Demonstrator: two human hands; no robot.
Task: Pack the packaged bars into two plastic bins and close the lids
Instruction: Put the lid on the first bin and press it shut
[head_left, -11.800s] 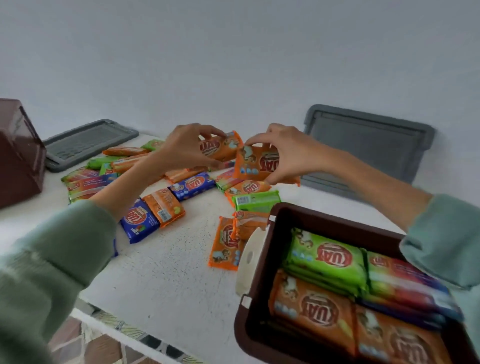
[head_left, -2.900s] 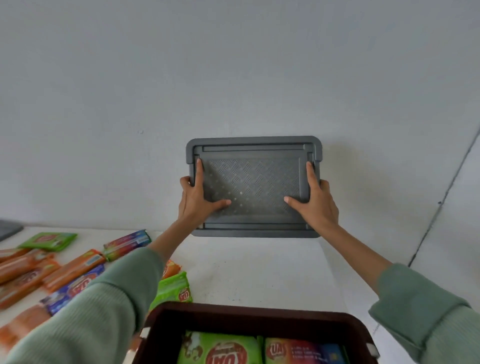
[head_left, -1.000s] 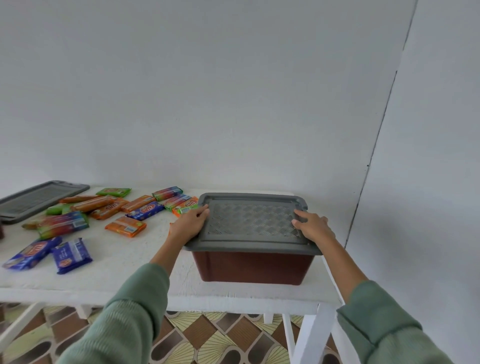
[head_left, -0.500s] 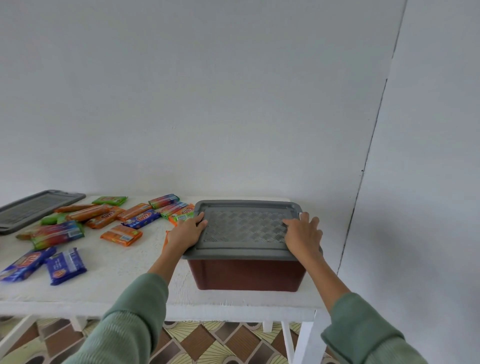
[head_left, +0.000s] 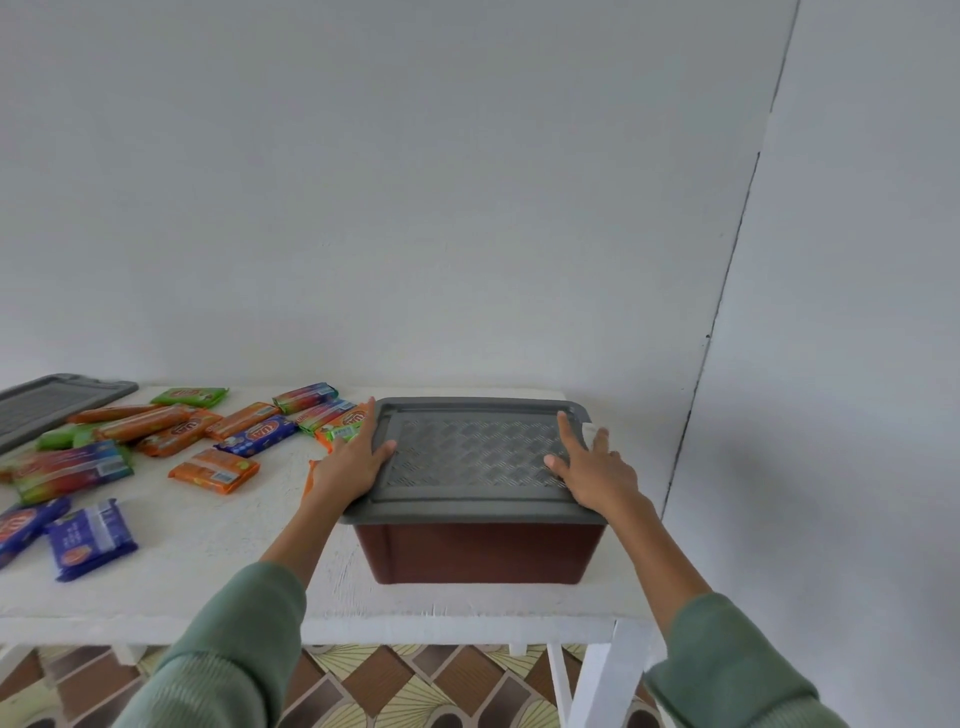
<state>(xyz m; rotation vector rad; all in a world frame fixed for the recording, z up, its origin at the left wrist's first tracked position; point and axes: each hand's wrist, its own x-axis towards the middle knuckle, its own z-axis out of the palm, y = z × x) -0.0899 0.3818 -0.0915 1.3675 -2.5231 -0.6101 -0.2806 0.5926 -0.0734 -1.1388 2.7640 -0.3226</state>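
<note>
Plain pale wall (head_left: 467, 182) is backing a white rough-surfaced table (head_left: 208, 571) standing on patterned floor tiles (head_left: 415, 686). Brown bin (head_left: 478, 553) is sitting at the table's right end, grey lid (head_left: 467, 452) lying on it. Second lid (head_left: 47, 405) is lying far left, loose bars (head_left: 213, 470) scattered between. Left hand (head_left: 353, 462) and right hand (head_left: 597, 475) are resting flat on the lid's sides, fingers extended, gripping nothing.
</note>
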